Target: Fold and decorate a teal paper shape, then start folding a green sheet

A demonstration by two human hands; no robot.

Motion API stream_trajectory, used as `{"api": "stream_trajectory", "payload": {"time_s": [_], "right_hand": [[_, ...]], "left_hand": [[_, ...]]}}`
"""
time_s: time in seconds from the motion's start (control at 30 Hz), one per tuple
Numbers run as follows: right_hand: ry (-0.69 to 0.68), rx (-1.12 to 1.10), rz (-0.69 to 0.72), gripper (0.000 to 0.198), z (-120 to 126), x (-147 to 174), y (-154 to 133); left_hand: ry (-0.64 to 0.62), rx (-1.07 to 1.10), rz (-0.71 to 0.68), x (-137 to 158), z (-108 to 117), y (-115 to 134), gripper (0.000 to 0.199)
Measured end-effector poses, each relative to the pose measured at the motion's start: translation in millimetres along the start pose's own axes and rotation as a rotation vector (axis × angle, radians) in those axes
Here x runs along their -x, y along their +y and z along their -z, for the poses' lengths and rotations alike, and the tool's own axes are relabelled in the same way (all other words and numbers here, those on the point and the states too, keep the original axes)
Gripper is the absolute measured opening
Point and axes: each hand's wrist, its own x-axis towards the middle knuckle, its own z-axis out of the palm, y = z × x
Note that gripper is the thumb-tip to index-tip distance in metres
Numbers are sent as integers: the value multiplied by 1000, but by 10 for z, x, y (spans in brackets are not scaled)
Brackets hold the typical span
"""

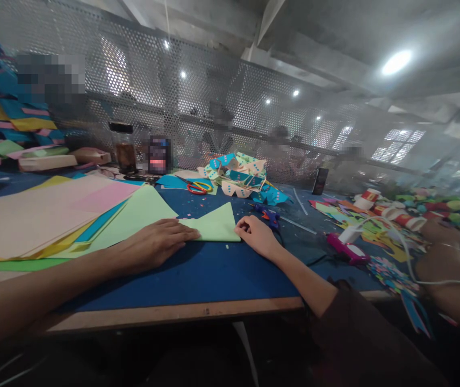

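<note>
A light green sheet of paper (217, 226), folded along its near edge, lies on the blue table with one pointed corner standing toward the far side. My left hand (163, 239) rests flat with its fingers stretched over the paper's left end. At the right end, my right hand (256, 234) pinches the folded corner between thumb and fingers. Left of these sits a fanned stack of coloured paper (40, 215) in pink, yellow, blue and green. Just beyond my right hand lies a blue glue gun (268, 215).
Scissors (195, 186) with red and yellow handles lie behind the paper, beside a pile of cut paper masks (238, 174). A dark jar (124, 148) and a lit phone (159, 154) stand at the back. A magenta power strip (346, 250) and another person's arm (447, 263) are at right.
</note>
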Motion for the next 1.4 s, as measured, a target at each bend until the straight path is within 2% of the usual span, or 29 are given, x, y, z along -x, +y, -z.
{"api": "stream_trajectory", "payload": {"time_s": [0.27,0.93,1.4], "right_hand": [[-3,-3,2,10,0,-3,7],[4,-6,-4,8,-8,-8,22],[2,-10,3,7,2,3,8]], "left_hand": [[-30,-33,15,-4,29,25,38],[18,20,-7,-7,-7,-13,39],[-22,22,18,-18,13,2,39]]}}
